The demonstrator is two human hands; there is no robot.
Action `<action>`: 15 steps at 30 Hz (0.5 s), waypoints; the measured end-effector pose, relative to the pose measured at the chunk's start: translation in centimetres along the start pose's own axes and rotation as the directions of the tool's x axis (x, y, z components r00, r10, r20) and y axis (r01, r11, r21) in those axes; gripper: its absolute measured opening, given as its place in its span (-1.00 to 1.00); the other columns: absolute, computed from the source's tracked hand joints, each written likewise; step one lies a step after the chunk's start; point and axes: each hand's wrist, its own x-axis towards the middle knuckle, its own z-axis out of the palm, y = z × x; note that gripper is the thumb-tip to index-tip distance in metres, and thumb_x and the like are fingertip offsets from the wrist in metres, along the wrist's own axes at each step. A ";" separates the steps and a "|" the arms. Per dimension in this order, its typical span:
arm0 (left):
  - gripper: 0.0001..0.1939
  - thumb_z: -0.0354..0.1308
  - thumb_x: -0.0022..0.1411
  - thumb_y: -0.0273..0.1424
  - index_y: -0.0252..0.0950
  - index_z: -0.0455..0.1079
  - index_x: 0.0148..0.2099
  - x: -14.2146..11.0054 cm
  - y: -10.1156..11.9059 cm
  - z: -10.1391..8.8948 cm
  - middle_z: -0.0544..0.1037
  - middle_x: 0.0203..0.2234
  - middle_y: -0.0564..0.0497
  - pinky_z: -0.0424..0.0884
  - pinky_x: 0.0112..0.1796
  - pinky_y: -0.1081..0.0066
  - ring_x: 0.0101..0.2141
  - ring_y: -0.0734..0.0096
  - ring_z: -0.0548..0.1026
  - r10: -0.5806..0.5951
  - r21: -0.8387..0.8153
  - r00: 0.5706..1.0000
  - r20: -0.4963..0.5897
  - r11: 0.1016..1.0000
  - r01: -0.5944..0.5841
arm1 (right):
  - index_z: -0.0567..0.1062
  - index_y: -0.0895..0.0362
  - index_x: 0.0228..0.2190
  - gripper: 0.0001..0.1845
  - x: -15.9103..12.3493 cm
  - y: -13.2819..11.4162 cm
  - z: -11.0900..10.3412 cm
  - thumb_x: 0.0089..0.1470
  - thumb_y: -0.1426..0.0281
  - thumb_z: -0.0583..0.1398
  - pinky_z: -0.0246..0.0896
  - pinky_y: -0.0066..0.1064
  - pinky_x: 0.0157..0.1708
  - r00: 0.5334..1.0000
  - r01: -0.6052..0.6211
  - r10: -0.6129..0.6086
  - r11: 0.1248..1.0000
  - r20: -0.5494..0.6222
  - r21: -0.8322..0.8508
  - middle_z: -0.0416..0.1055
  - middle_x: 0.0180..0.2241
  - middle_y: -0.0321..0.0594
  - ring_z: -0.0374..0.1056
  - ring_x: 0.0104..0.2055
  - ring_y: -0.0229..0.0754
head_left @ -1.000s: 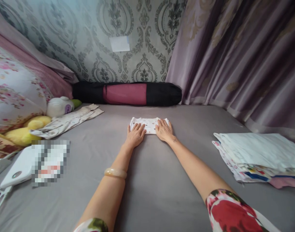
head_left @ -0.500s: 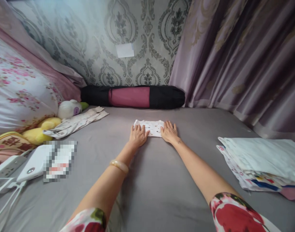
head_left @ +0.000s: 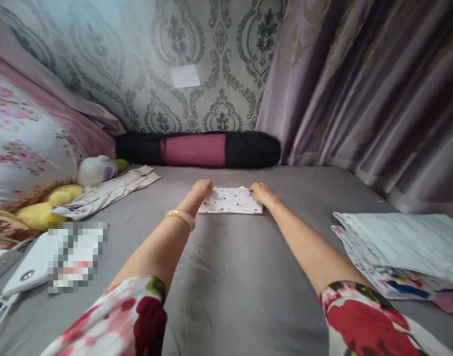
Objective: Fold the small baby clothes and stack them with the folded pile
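Observation:
A small folded white garment (head_left: pixel 231 200) with a scattered print lies flat on the grey bed sheet (head_left: pixel 226 277). My left hand (head_left: pixel 202 189), with a pale bangle (head_left: pixel 181 218) on its wrist, is closed at the garment's far left corner; its fingertips are partly hidden. At the far right corner, my right hand (head_left: pixel 261 192) pinches the cloth between thumb and bent fingers. Between the hands the printed face of the garment shows, its near edge resting on the sheet.
A stack of folded clothes (head_left: pixel 400 247) sits at the right. Leggings-like printed cloth (head_left: pixel 111 193), plush toys (head_left: pixel 95 170) and a white power bank (head_left: pixel 37 262) lie at the left. A black and maroon long bag (head_left: pixel 192 150) lines the wall, beside a purple curtain (head_left: pixel 322 99).
Both hands have gone from lying flat on the garment's sides to closing at its far corners. More of the garment shows now, and it looks wider. The view has shifted slightly.

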 end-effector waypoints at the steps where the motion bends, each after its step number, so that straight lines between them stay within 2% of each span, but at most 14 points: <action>1: -0.67 0.13 0.15 -0.50 -0.24 0.52 -0.03 0.3 -0.3 -0.3 0.59 -0.09 -0.14 0.41 -0.04 0.38 -0.03 0.18 0.53 -0.001 -0.011 1.000 0.024 1.000 0.001 | 0.55 0.04 -0.04 -0.70 0.4 0.0 -0.4 0.19 0.37 0.19 0.26 -0.29 -0.01 1.000 -0.003 0.003 1.000 0.022 -0.003 0.47 0.03 -0.07 0.37 0.09 -0.01; 4: -0.69 0.17 0.13 -0.51 -0.26 0.53 -0.06 1.2 -0.9 -1.0 0.64 -0.18 -0.07 0.43 -0.12 0.50 -0.13 0.30 0.57 0.015 -0.056 0.992 0.124 0.998 -0.008 | 0.57 0.01 -0.09 -0.72 1.6 0.0 -1.4 0.13 0.39 0.26 0.30 -0.36 -0.07 0.993 0.017 -0.013 0.999 0.121 -0.032 0.50 0.00 -0.15 0.41 0.03 -0.08; 6: -0.72 0.20 0.14 -0.49 -0.30 0.53 -0.07 2.0 -1.1 -1.3 0.65 -0.23 -0.09 0.45 -0.19 0.53 -0.20 0.33 0.60 0.021 -0.084 0.979 0.201 0.996 -0.004 | 0.59 0.05 -0.12 -0.72 2.5 -0.1 -1.7 0.09 0.43 0.28 0.32 -0.38 -0.12 0.985 0.040 -0.030 0.998 0.173 -0.055 0.50 -0.01 -0.13 0.45 -0.04 -0.10; 10: -0.66 0.29 0.11 -0.43 -0.37 0.50 -0.04 3.8 -1.1 -1.3 0.65 -0.28 -0.16 0.50 -0.26 0.45 -0.28 0.25 0.63 0.012 -0.114 0.944 0.329 0.993 0.027 | 0.61 0.13 -0.14 -0.68 4.5 -0.2 -1.8 0.00 0.43 0.34 0.36 -0.34 -0.15 0.968 0.064 -0.038 0.993 0.246 -0.100 0.52 -0.06 -0.06 0.48 -0.10 -0.06; 15: -0.54 0.33 0.04 -0.43 -0.36 0.46 0.03 5.4 -1.3 -1.1 0.65 -0.33 -0.15 0.53 -0.25 0.34 -0.32 0.20 0.63 0.036 -0.119 0.923 0.384 0.993 0.011 | 0.62 0.09 -0.17 -0.61 6.7 -0.2 -1.7 -0.13 0.38 0.41 0.38 -0.24 -0.17 0.946 0.082 -0.027 0.984 0.323 -0.157 0.57 -0.18 -0.12 0.50 -0.17 -0.01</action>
